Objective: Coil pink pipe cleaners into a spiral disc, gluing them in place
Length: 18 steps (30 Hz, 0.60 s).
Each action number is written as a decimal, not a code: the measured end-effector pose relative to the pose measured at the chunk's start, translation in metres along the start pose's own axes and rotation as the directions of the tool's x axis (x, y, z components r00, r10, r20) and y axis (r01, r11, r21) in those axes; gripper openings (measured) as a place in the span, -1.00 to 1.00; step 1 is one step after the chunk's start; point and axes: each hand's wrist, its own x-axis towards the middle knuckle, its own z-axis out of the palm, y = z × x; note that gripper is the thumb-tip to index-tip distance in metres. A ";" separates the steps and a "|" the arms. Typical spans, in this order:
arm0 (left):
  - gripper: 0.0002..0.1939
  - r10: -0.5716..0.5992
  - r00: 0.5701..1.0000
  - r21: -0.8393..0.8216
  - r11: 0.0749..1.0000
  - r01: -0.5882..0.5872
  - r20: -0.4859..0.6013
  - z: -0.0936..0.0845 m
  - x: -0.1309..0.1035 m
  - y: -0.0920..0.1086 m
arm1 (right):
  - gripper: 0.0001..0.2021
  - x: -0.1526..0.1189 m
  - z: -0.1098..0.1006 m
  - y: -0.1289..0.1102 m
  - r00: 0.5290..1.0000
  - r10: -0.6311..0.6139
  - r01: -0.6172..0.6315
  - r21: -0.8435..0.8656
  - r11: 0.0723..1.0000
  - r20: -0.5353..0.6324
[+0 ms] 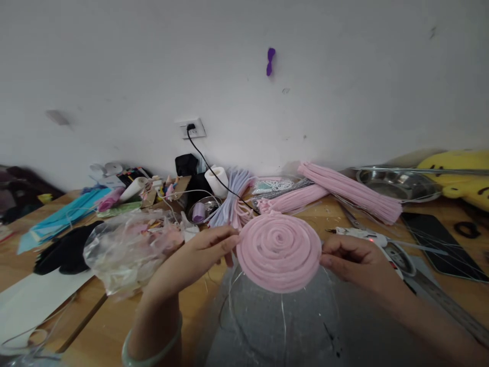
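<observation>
A round spiral coil of pink pipe cleaners (279, 255) is held up over a grey mat (313, 326). My left hand (208, 250) has its fingers closed at the coil's left edge, the thumb partly behind them. At the right edge, my right hand (353, 257) pinches the rim between thumb and forefinger. Thin clear strands hang below the coil. Just behind my right hand lies a white glue gun (361, 234) with a small red light lit.
Bundles of pink pipe cleaners (351, 192) and lilac pipe cleaners (231, 199) lie at the back. On the left are a clear plastic bag (114, 255) and a black glove-like item (66, 250). A phone (445, 244), metal ruler (451, 308) and metal bowl (397, 184) are right.
</observation>
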 end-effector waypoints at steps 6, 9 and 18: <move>-0.70 0.289 0.868 0.129 0.957 -0.259 -0.403 0.011 0.001 -0.005 | -0.68 -0.006 0.005 0.006 0.999 -0.011 0.013 -0.063 0.998 0.031; -0.69 0.387 0.834 0.141 0.922 -0.361 -0.393 0.016 0.003 -0.005 | -0.65 -0.007 0.005 0.005 0.998 -0.028 0.032 -0.086 0.996 0.057; -0.61 0.243 0.960 0.056 0.970 -0.237 -0.137 0.008 0.011 0.004 | -0.60 -0.011 -0.004 -0.010 0.949 -0.116 0.163 -0.142 0.976 0.294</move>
